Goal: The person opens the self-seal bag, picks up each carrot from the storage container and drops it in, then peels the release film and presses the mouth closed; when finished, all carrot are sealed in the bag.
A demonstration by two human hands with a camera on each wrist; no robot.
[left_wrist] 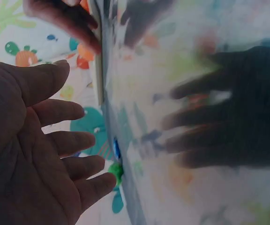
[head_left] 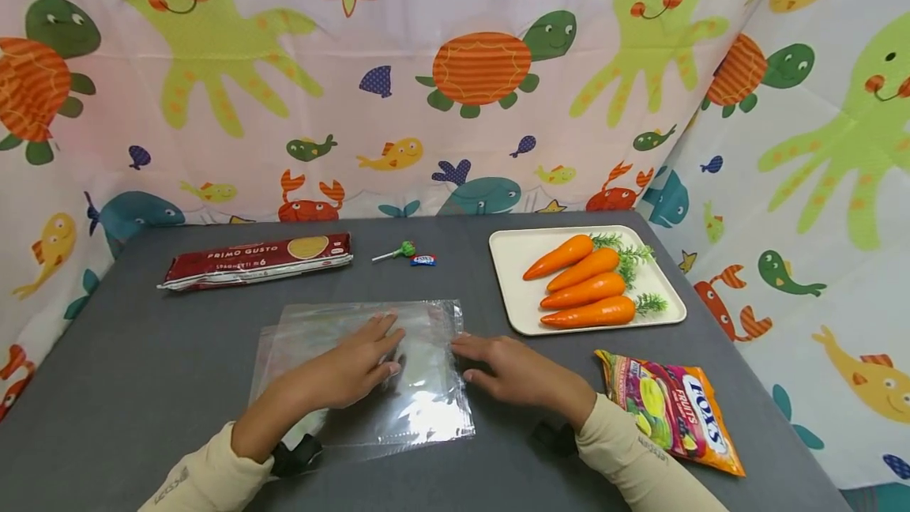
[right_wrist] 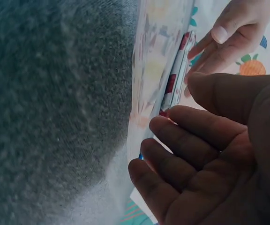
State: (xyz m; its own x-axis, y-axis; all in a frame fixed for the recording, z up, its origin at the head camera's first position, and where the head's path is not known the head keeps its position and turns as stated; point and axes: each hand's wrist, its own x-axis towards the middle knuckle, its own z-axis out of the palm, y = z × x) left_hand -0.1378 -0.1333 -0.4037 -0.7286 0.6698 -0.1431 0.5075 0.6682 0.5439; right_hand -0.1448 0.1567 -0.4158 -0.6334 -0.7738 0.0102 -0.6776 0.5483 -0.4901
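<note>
Clear plastic bags, apparently more than one layered with offset edges, lie flat on the grey table in the head view. Over their middle is my left hand, fingers spread; in the left wrist view the palm faces the shiny film, which mirrors it. At the right edge of the plastic, my right hand has its fingertips near or on the border; contact is hard to tell. Its fingers look loosely extended in the right wrist view, close to the film, and pinch nothing visible.
A spaghetti packet lies at the back left. Behind the plastic are a green lollipop and a small blue candy. A cream tray with several carrots is at the right, a Fox's candy bag nearer.
</note>
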